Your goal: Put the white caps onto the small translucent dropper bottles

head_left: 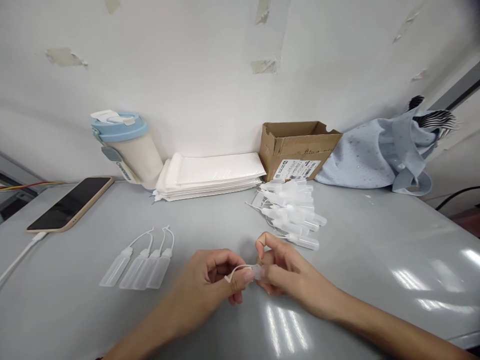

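Above the near middle of the table, both hands meet on one small translucent plastic bottle (257,271) with a thin white strap. My left hand (221,277) is closed, pinching its neck and strap end between thumb and fingers. From the other side, my right hand (283,270) is closed round the body, hiding most of it; its index finger is raised and bent. Several similar strapped bottles (139,267) lie side by side to the left. Beyond my right hand is a loose pile of such bottles (288,207).
Against the wall stand a cream tumbler (140,155) with a blue lid, a stack of white packets (217,172), an open cardboard box (296,150) and a light blue cloth bag (367,152). A phone (71,204) with a white cable (22,257) lies at left on the grey table (360,250).
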The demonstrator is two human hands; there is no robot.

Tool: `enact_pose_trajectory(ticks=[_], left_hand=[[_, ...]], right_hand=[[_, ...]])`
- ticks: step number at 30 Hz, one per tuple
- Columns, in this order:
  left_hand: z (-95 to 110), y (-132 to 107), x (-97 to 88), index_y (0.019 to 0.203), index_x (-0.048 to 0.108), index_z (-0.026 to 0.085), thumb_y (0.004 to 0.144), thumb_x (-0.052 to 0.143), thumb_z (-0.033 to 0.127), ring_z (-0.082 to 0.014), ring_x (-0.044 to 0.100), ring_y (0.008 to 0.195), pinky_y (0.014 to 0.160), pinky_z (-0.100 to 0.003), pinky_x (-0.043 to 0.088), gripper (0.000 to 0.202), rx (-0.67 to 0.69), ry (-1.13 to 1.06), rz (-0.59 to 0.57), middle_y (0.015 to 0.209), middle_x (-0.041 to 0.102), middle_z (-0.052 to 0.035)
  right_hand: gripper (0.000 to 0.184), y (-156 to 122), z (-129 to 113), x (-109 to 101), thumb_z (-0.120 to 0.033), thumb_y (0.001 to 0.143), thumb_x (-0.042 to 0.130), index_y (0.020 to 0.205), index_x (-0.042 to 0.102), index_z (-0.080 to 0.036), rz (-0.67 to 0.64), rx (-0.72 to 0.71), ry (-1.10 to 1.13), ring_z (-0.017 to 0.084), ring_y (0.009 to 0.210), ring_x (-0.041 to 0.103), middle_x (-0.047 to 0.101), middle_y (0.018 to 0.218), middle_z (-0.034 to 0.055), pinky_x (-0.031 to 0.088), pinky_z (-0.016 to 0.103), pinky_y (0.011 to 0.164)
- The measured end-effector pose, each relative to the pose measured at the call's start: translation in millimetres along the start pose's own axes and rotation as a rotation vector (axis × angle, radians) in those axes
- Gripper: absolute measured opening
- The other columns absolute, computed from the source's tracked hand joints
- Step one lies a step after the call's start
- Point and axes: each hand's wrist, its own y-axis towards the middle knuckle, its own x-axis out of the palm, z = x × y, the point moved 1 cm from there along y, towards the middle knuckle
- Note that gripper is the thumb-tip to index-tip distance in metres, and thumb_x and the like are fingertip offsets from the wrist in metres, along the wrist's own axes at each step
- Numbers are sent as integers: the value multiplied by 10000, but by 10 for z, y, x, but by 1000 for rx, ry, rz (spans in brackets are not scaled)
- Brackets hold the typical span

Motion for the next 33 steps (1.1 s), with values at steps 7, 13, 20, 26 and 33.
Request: enact_pose_trajectory(ticks=[7, 13, 20, 26, 33], left_hand=[[-45, 16, 44, 721, 639, 155, 819, 575, 388, -118, 518, 571, 573, -222, 399, 261, -30, -5, 18, 553, 566, 29], [-58, 10, 48, 793, 651, 176, 774, 632, 303, -108, 529, 564, 574, -211, 422, 130, -4, -50, 26, 587, 577, 42], [-26, 7, 69, 780, 683, 170, 751, 643, 258, -117, 538, 612, 589, -216, 444, 101, 58, -49, 24, 687, 608, 8], [-64, 8, 49, 878, 662, 180, 815, 601, 343, -118, 553, 586, 600, -223, 444, 185, 13, -95, -13, 628, 598, 27], [-6, -21, 69, 847, 673, 188, 835, 557, 297, -123, 533, 609, 595, -217, 415, 160, 93, 73, 4, 637, 560, 28]], right_hand=[[263, -43, 24, 46, -51, 732, 463, 818, 297, -236, 8, -92, -346, 71, 471, 314, 444, 579, -103, 243, 191, 428], [277, -63, 4, 57, -33, 728, 462, 807, 291, -235, -11, -105, -342, 67, 489, 351, 494, 612, -93, 252, 179, 431], [202, -33, 5, 26, -76, 769, 443, 819, 320, -229, -52, -54, -159, 80, 530, 339, 499, 611, -85, 252, 196, 476], [252, -66, 14, 50, -44, 764, 450, 822, 295, -234, -17, -166, -283, 78, 502, 370, 583, 668, -57, 274, 198, 473], [223, -47, 14, 45, -76, 747, 450, 810, 303, -231, -39, -123, -156, 82, 521, 408, 552, 632, -61, 296, 202, 499]])
